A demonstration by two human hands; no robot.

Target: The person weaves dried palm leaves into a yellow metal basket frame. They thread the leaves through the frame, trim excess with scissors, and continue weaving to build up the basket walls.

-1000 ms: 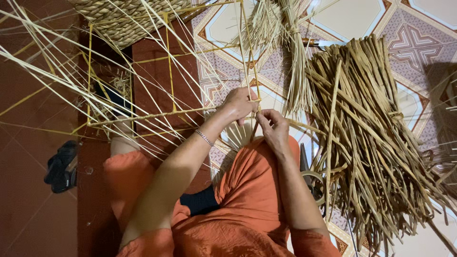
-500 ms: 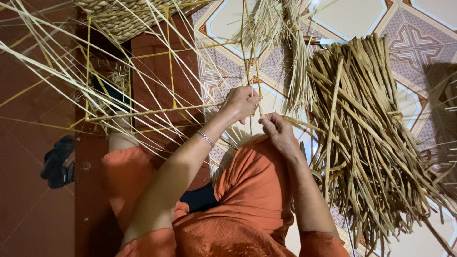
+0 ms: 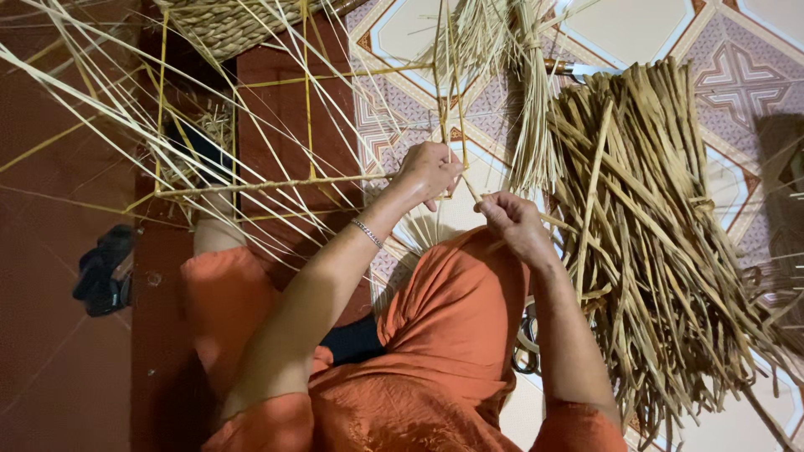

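left hand: closed around thin pale reed strands, gripped where they meet a horizontal yellow frame bar; a bracelet is worn at the wrist.
right hand: fingers pinched narrow on one strand end, just beside the left hand, over the knee.
strands: fanned up and to the left from the hands, across the frame, toward the floor's top edge; a short fan of cut ends is seen under the hands.
frame: thin yellow rods forming a box over the dark red mat, left of centre.
step in hand: judged as a strand being woven or tied at the frame's near corner; the exact knot is probably hidden by the fingers, so it cannot be told.
next move calls for: strand kept taut by the left hand while the pinched end is drawn through with a fine grip; slack is likely to loosen the binding.
reed pile: big heap of flat dry strips on the patterned tile floor, toward its right edge, near the right forearm.
bundle: tied sheaf laid toward the floor's top edge, between hands and pile.
basket: woven, at the top edge, left.
dark sandal: at the left edge.
clothing: orange garment over the lap.
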